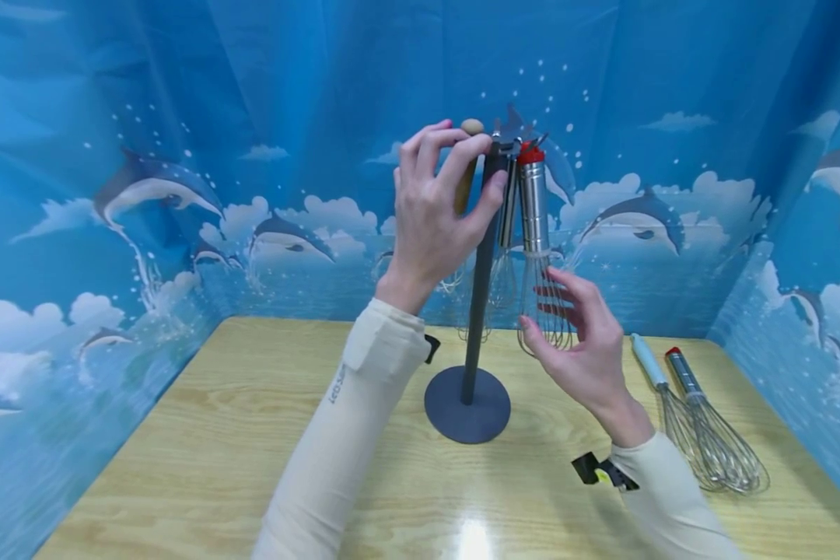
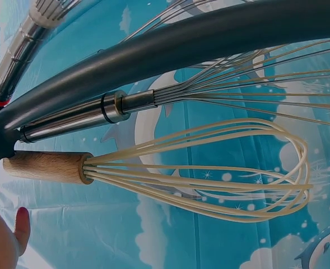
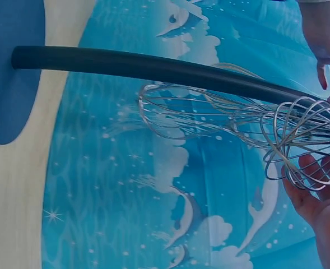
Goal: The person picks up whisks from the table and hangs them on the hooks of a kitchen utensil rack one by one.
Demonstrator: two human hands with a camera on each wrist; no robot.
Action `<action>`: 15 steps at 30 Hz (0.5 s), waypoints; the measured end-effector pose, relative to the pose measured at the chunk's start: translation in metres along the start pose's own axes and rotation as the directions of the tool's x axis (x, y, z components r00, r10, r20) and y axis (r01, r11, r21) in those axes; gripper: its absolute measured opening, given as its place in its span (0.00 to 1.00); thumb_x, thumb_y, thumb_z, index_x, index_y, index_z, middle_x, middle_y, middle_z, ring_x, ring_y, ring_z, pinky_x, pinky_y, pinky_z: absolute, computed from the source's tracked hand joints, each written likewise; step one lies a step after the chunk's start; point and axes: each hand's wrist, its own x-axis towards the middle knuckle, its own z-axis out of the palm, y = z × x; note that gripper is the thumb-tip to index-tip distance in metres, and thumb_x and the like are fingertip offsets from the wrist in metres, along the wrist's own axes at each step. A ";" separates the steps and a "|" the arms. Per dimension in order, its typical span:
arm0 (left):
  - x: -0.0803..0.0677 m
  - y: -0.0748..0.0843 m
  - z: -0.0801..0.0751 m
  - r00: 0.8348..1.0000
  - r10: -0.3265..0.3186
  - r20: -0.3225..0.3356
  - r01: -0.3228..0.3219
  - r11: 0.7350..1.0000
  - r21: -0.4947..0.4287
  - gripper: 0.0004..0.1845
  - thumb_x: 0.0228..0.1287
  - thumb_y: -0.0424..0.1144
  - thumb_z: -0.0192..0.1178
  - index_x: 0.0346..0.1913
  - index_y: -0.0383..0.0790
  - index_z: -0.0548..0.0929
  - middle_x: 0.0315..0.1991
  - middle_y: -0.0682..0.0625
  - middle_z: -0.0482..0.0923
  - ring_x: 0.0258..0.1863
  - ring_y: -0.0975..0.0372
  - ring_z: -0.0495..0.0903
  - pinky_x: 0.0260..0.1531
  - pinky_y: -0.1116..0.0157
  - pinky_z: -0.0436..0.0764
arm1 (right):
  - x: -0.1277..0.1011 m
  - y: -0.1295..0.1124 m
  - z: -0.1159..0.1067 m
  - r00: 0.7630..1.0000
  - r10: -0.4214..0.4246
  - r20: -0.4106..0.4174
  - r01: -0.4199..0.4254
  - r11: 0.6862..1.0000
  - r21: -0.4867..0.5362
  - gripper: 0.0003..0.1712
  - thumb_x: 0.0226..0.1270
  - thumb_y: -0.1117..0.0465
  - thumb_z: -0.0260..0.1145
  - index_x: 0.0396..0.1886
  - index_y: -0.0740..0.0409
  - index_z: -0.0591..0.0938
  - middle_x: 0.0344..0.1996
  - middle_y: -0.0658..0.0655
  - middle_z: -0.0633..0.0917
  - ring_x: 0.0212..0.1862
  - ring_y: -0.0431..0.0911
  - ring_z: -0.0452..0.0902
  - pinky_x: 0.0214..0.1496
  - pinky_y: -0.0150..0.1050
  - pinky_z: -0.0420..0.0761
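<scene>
So the steel whisk with the red cap (image 1: 534, 225) hangs straight down from the dark grey stand (image 1: 477, 311) mid-desk, right hand (image 1: 579, 342) open against its wires, left hand (image 1: 437, 206) gripping the stand's top.

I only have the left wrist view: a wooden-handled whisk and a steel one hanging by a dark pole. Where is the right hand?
Observer: The right hand is open beside the wires of a red-capped steel whisk hanging on the far side of the stand.
Operator: Is the stand's foot on the table?
Observer: Yes, its round grey base sits flat on the wooden table.
Operator: Any whisks left off the stand?
Observer: Two lie on the table at the right: a pale-blue-handled whisk and a red-tipped steel whisk.
Operator: And my left hand?
Observer: The left hand holds the wooden handle at the stand's top.
</scene>
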 end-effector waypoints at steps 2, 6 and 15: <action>0.000 0.000 0.000 1.000 -0.001 0.002 0.001 1.000 0.001 0.19 0.73 0.49 0.60 0.58 0.41 0.83 0.58 0.42 0.78 0.70 0.48 0.67 0.72 0.55 0.62 | -0.002 0.001 0.002 1.000 0.015 0.001 -0.015 1.000 -0.007 0.44 0.47 0.84 0.74 0.68 0.67 0.74 0.60 0.69 0.80 0.57 0.42 0.83 0.55 0.27 0.83; 0.000 0.000 0.000 1.000 -0.004 0.003 0.004 1.000 0.000 0.19 0.72 0.49 0.60 0.58 0.41 0.83 0.58 0.42 0.78 0.70 0.48 0.67 0.72 0.55 0.62 | -0.006 0.001 0.002 1.000 0.027 0.005 -0.027 0.999 -0.018 0.46 0.46 0.84 0.75 0.68 0.66 0.74 0.59 0.70 0.80 0.59 0.44 0.83 0.56 0.26 0.82; -0.001 0.000 -0.001 1.000 -0.013 0.007 0.013 1.000 -0.008 0.19 0.72 0.48 0.60 0.58 0.41 0.83 0.58 0.41 0.77 0.70 0.48 0.66 0.72 0.56 0.62 | -0.008 0.002 -0.003 1.000 -0.011 0.029 0.011 1.000 -0.005 0.44 0.46 0.82 0.74 0.68 0.69 0.74 0.61 0.69 0.80 0.63 0.37 0.80 0.58 0.28 0.82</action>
